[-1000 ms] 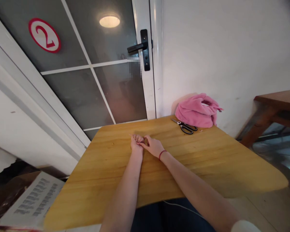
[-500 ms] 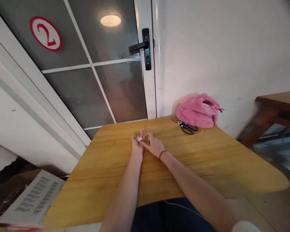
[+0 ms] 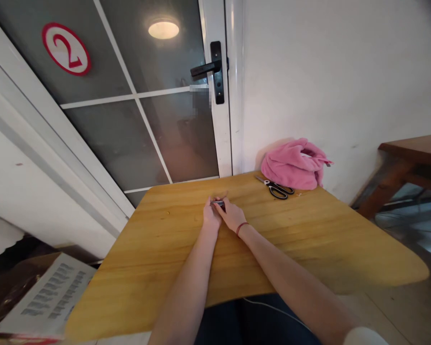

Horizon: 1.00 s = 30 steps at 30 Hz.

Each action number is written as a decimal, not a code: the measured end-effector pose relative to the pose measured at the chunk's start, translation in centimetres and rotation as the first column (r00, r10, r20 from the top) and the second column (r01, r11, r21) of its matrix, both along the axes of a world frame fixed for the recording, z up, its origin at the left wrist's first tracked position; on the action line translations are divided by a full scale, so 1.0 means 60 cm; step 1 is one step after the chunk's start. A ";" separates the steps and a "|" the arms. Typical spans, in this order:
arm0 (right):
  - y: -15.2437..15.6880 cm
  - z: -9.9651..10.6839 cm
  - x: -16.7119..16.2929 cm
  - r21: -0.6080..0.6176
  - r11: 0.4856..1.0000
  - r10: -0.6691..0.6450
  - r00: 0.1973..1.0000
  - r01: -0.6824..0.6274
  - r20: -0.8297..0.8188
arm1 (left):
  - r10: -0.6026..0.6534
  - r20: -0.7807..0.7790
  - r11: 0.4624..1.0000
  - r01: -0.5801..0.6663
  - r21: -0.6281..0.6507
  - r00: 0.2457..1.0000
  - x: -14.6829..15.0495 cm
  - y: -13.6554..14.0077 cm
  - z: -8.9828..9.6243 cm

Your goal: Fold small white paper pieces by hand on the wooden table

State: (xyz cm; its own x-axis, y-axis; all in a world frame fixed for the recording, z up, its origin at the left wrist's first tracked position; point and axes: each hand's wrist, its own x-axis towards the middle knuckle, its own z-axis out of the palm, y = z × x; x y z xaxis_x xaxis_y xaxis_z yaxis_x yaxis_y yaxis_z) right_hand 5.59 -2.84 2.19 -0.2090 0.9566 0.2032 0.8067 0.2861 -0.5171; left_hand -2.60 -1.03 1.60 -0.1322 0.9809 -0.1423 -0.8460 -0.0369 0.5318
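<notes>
Over the far middle of the wooden table (image 3: pixel 172 249), both hands meet around a small grey-silver object (image 3: pixel 218 203), too small to name. My left hand (image 3: pixel 211 215) is closed on it from the left. From the right, my right hand (image 3: pixel 232 214), with a red cord at the wrist, presses its fingers against the same object. Fingers cover most of it. Off to the right of the hands lie black-handled scissors (image 3: pixel 278 189), touched by neither hand.
A pink plush cloth bag (image 3: pixel 290 165) rests at the table's back right, against the wall. Behind the table stands a glass door with a black handle (image 3: pixel 218 72). A cardboard box (image 3: pixel 46 297) is at lower left; another wooden table (image 3: pixel 416 146) stands at right.
My left hand has shifted right, and its fingers have closed around the small object. My right fingers have come down onto it. The scissors and pink bag have stayed put.
</notes>
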 end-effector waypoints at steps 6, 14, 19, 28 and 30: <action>0.009 -0.007 0.002 -0.027 0.998 -0.059 0.996 0.057 -0.071 | -0.132 -0.039 0.989 0.134 0.068 0.991 0.011 -0.005 0.006; 0.012 -0.005 0.006 -0.071 0.994 -0.096 0.960 0.080 -0.261 | 0.036 -0.295 0.981 0.023 0.194 0.955 0.030 -0.011 -0.008; 0.017 -0.012 0.011 -0.084 0.987 -0.159 0.916 0.138 -0.368 | 0.225 -0.361 0.962 -0.147 0.230 0.905 0.067 -0.020 -0.015; 0.021 -0.015 0.009 -0.088 0.991 -0.130 0.924 0.105 -0.360 | 0.309 -0.386 0.944 -0.230 0.238 0.869 0.070 -0.010 -0.043; 0.023 -0.014 0.008 -0.102 0.988 -0.147 0.934 0.119 -0.326 | 0.317 -0.397 0.945 -0.250 0.213 0.861 0.070 -0.007 -0.045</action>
State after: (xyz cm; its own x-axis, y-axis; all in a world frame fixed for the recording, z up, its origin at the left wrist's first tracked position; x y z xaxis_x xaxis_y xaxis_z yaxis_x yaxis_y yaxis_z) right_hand 6.06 -1.47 1.35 -0.0126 0.9868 0.1612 0.6135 0.1350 -0.7781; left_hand 1.59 -1.47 -1.13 -0.4223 0.8965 0.1340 -0.4842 -0.3481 0.8027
